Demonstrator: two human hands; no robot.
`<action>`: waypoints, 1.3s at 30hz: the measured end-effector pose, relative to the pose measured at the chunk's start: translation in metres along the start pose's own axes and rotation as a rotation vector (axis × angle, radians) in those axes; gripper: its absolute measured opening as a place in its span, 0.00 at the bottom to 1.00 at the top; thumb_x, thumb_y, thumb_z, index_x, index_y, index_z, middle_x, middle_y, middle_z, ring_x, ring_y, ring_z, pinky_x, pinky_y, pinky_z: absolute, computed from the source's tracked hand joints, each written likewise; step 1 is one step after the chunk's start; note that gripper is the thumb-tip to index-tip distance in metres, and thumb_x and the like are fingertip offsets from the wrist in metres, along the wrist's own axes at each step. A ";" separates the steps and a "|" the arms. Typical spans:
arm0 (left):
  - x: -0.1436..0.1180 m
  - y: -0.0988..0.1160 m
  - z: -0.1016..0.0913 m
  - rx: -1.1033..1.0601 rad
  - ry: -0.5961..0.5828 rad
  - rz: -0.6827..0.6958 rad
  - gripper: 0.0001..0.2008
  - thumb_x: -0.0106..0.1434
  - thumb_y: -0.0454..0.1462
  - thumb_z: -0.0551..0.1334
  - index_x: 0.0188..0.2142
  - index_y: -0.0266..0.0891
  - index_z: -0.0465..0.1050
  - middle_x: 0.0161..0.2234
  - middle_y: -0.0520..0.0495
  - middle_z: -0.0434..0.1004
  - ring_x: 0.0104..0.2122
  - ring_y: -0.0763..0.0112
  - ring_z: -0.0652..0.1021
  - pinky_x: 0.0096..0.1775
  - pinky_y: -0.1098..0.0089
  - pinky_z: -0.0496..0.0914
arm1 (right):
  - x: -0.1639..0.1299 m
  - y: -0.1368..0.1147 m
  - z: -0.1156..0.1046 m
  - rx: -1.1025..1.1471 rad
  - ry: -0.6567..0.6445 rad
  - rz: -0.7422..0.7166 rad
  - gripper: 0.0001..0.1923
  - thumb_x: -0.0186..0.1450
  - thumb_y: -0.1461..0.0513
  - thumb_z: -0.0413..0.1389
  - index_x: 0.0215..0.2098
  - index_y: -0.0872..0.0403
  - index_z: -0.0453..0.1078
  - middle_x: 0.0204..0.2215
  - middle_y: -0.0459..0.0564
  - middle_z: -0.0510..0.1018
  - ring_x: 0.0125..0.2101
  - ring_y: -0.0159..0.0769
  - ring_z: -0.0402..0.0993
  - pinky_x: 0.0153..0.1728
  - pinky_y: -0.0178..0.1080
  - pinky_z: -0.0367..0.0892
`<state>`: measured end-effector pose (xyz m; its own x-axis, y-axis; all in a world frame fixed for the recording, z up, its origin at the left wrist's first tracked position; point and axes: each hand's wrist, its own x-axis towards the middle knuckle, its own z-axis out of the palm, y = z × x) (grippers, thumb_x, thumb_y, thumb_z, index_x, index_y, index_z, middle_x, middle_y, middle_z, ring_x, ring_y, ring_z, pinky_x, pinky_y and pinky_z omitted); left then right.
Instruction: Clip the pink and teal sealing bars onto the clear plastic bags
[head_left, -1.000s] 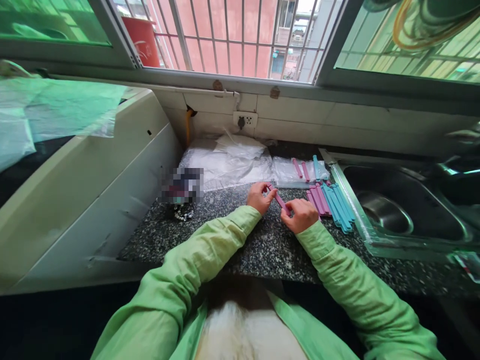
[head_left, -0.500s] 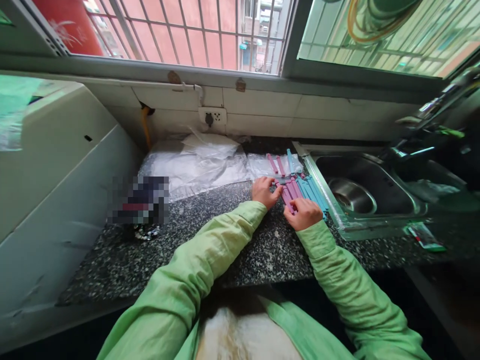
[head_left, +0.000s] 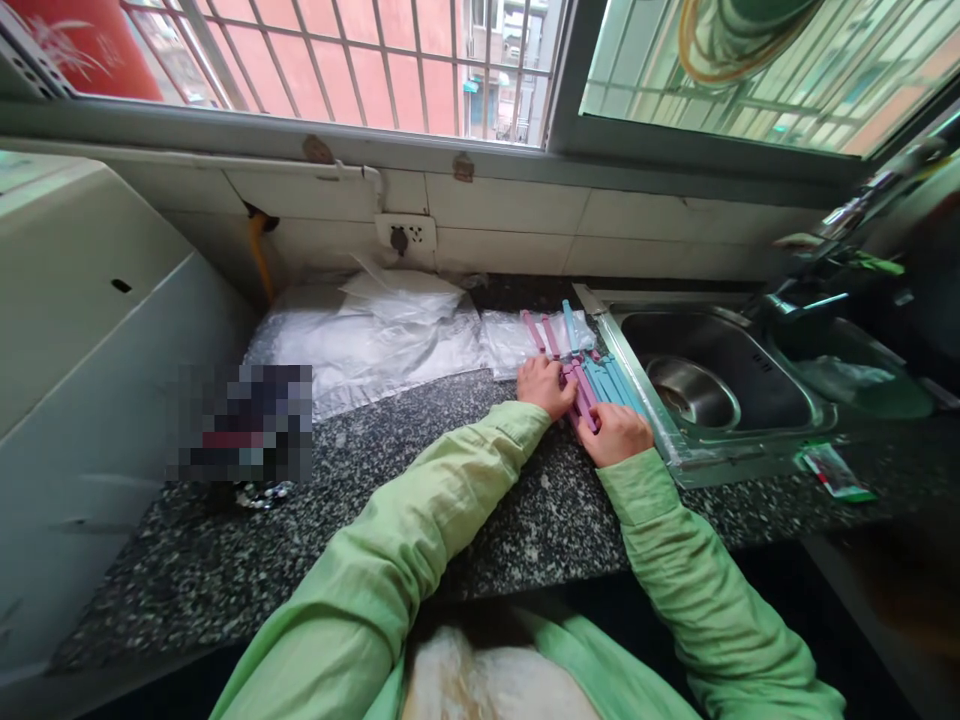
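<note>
The pink clips (head_left: 582, 390) lie on the counter (head_left: 540, 520) in a close row, between the two hands, with the blue clips (head_left: 611, 380) just to their right and the sink (head_left: 709, 365) further right. The left hand (head_left: 546, 384) is at their far left side, with bent fingers; the right hand (head_left: 616, 434) is at their near end, its fingers curled and its thumb turned toward the row. I cannot tell if either hand pinches a single clip or only presses against the row.

The step seems to be bringing the pink clips into order. To do it well, I think both hands should push lightly and evenly, one at each end, and stay low, so that no clip rolls over another or slides into the blue ones.

The long axis of each pink clip runs from far left to near right. The blue clips slant the same way, but lean more to the side. Which end of a clip has the hinge is too small to tell.
</note>
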<state>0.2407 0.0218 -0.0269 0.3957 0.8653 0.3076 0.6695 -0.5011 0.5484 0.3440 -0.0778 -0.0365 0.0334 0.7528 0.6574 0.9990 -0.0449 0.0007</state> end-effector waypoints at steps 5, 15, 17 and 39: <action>0.000 0.000 -0.001 0.022 -0.023 -0.011 0.16 0.54 0.46 0.57 0.37 0.37 0.70 0.39 0.39 0.68 0.43 0.55 0.66 0.43 0.59 0.59 | 0.000 0.000 0.000 0.005 0.002 0.011 0.05 0.55 0.59 0.54 0.25 0.53 0.67 0.19 0.49 0.71 0.24 0.38 0.65 0.25 0.40 0.55; 0.003 0.000 -0.007 -0.062 0.010 -0.047 0.16 0.56 0.45 0.57 0.39 0.36 0.70 0.41 0.39 0.68 0.44 0.57 0.66 0.44 0.60 0.59 | 0.008 -0.006 -0.014 0.026 -0.093 0.094 0.12 0.60 0.56 0.50 0.30 0.56 0.70 0.25 0.54 0.73 0.29 0.41 0.67 0.30 0.40 0.55; 0.008 -0.004 -0.012 -0.085 0.054 -0.085 0.15 0.57 0.44 0.56 0.40 0.38 0.70 0.41 0.41 0.68 0.44 0.59 0.66 0.44 0.61 0.59 | 0.020 -0.012 -0.017 0.013 -0.065 0.061 0.13 0.61 0.56 0.49 0.31 0.56 0.71 0.24 0.54 0.73 0.29 0.40 0.66 0.30 0.39 0.54; 0.043 -0.047 -0.037 0.206 -0.117 -0.135 0.18 0.56 0.41 0.54 0.40 0.32 0.72 0.42 0.36 0.66 0.46 0.55 0.63 0.45 0.59 0.58 | 0.129 -0.061 0.055 -0.179 -0.497 0.340 0.16 0.60 0.58 0.50 0.38 0.60 0.73 0.36 0.62 0.74 0.41 0.48 0.67 0.37 0.44 0.57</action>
<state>0.2035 0.0829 -0.0106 0.3561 0.9232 0.1443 0.8301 -0.3835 0.4048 0.2887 0.0582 0.0062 0.4019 0.8904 0.2139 0.9107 -0.4129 0.0076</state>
